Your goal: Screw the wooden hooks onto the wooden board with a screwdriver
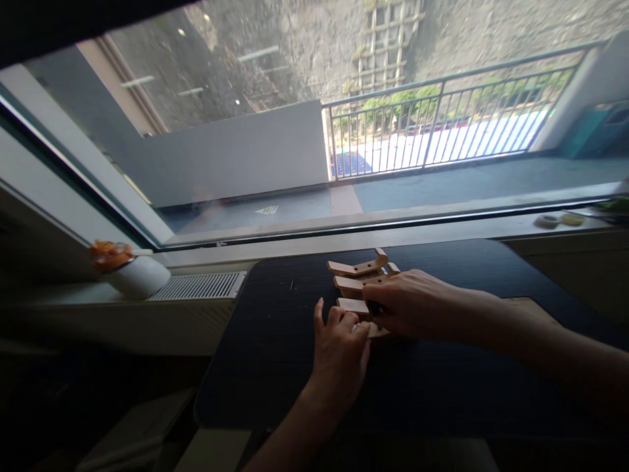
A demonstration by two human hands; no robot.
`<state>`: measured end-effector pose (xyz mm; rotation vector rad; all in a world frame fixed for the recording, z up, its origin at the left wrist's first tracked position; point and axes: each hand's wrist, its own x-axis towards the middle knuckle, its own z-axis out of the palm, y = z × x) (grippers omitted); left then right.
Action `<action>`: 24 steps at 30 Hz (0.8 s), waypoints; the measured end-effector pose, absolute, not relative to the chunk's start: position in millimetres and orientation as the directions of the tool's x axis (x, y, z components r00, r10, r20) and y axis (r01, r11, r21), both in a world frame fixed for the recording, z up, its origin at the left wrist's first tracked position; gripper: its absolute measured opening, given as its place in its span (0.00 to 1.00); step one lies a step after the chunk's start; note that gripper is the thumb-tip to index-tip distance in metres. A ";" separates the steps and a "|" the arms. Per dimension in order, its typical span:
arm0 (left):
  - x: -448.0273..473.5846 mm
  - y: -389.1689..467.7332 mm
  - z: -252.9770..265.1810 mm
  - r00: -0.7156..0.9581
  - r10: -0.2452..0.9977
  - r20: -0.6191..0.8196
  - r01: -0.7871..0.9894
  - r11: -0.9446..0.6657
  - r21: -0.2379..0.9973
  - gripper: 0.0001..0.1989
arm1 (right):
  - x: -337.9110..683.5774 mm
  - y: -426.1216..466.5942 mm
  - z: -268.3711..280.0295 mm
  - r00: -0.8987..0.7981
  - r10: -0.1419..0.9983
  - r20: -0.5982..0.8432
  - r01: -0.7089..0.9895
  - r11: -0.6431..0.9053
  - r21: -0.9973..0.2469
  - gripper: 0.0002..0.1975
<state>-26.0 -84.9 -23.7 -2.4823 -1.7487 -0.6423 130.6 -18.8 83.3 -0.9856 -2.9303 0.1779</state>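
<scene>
Several light wooden hooks with curved ends and small dark holes form a wooden hook rack (350, 284), lying on a dark table (275, 341). My left hand (340, 351) grips its near end, fingers bent over the wood and one finger raised to the left. Above the middle of the rack, my right hand (413, 300) is closed around something dark, of which only a small part shows by the thumb. The right hand hides the rack's right side. Where the left fingertips press, the wood is partly covered.
A flat wooden board (533, 309) lies behind my right forearm. Small bits (291, 286) are scattered on the table's left. A white pot with orange on top (140, 276) stands beside a vent grille (201, 286). Rolls of tape (547, 221) rest on the windowsill.
</scene>
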 end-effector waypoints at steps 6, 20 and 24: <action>-26.6 -84.9 -23.1 0.277 0.892 0.358 0.906 -0.367 0.213 0.06 | 134.6 -10.6 84.5 -0.771 0.636 -0.031 0.636 0.766 -0.096 0.09; -25.5 -84.7 -24.3 0.279 0.892 0.356 0.906 -0.367 0.210 0.06 | 125.9 -11.9 93.3 -0.771 0.624 -0.126 0.630 0.776 -0.009 0.08; -25.9 -85.6 -24.2 0.281 0.891 0.355 0.903 -0.372 0.217 0.07 | 127.3 -11.7 88.4 -0.753 0.654 -0.070 0.654 0.756 0.016 0.14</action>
